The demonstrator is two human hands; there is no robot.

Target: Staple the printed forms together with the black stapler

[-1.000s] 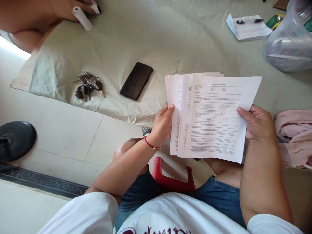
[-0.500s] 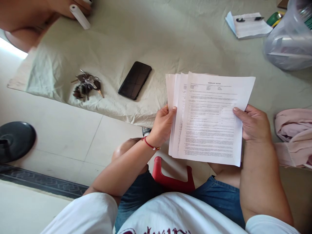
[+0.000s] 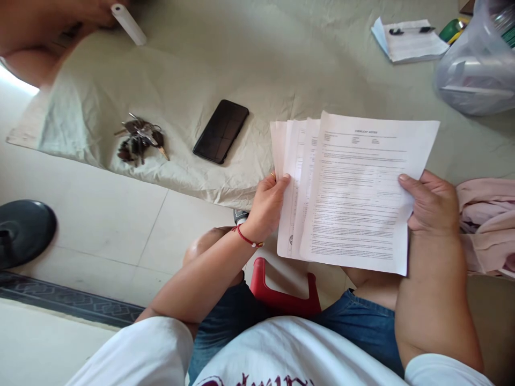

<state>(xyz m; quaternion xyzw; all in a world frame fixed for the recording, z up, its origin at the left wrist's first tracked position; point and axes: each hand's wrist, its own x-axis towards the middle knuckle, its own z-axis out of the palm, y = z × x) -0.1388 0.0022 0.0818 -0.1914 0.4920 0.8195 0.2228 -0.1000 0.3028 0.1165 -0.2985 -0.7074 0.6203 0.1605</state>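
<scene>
Several printed paper sheets are fanned out between my two hands, above my lap and the table's near edge. My left hand pinches the left margin of the sheets, thumb on top. On the other side, my right hand grips the right margin, its thumb pressed on the top sheet and its fingers hidden behind. That top sheet is headed "Overleaf Notes" and overlaps the ones beneath. A dark smartphone lies on the cloth left of the papers. Farther left is a bunch of keys.
A clear plastic container stands at the back right, beside a notepad with a pen on it. Folded pink fabric sits at the right. Another person's arm rests near a white cylinder. Below is a red stool.
My right hand has moved right with the top sheet, so the papers are spread wider and more of the lower sheets shows. My left hand stays nearly in place.
</scene>
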